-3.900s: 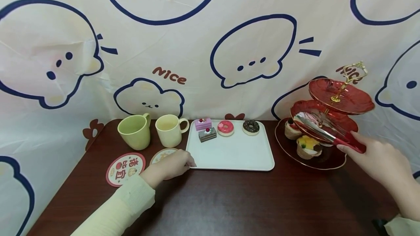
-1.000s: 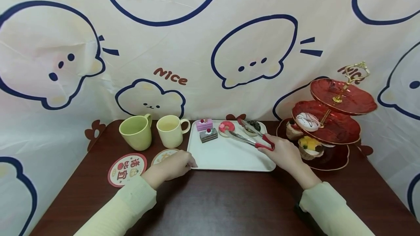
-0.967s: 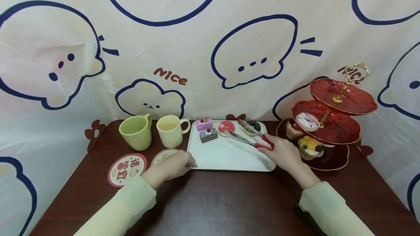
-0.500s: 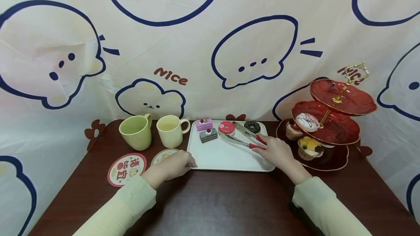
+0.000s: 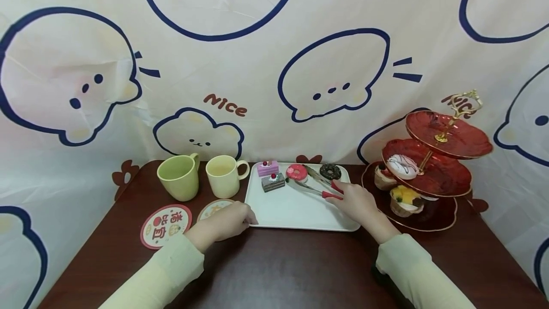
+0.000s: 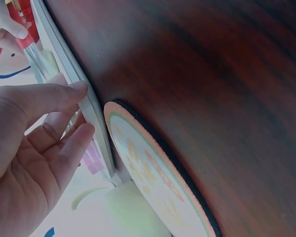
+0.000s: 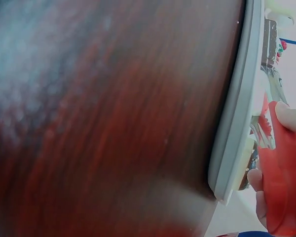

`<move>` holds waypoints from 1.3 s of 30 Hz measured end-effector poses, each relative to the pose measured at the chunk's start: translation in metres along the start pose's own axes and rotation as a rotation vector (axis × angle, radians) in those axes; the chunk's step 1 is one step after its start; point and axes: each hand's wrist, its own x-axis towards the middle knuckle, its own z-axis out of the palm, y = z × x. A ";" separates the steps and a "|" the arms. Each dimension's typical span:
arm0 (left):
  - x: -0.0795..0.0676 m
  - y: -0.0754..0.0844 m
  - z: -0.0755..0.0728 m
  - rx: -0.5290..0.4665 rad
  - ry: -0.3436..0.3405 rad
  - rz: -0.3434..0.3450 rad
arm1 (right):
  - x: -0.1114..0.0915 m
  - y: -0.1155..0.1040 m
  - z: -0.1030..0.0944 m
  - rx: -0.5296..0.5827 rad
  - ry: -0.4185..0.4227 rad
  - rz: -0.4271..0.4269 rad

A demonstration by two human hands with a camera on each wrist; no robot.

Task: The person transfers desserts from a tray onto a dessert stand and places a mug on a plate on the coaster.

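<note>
Red-handled tongs reach over a white tray, arms parted, tips just beside a pink donut near the back. The right hand wraps its fingers round the handles. A dark donut sits rightward; a purple cake slice and gray cake slice leftward. The left hand holds the tray's near left corner between thumb and fingers. Left of the tray are two mugs; right, a red tiered stand.

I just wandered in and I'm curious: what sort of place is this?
It looks like a tabletop laid out as a dessert or tea corner, perhaps staged: a tiered red stand and a white tray bear pastries, and two mugs stand nearby.
</note>
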 end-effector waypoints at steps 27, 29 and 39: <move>0.000 0.000 0.000 -0.015 0.008 0.011 | -0.005 0.007 -0.009 -0.018 0.037 -0.015; 0.000 0.001 0.000 -0.016 0.011 0.019 | -0.007 0.008 -0.010 -0.032 0.048 -0.022; -0.001 0.001 -0.001 -0.022 0.000 0.007 | -0.021 0.009 -0.019 -0.058 0.054 -0.040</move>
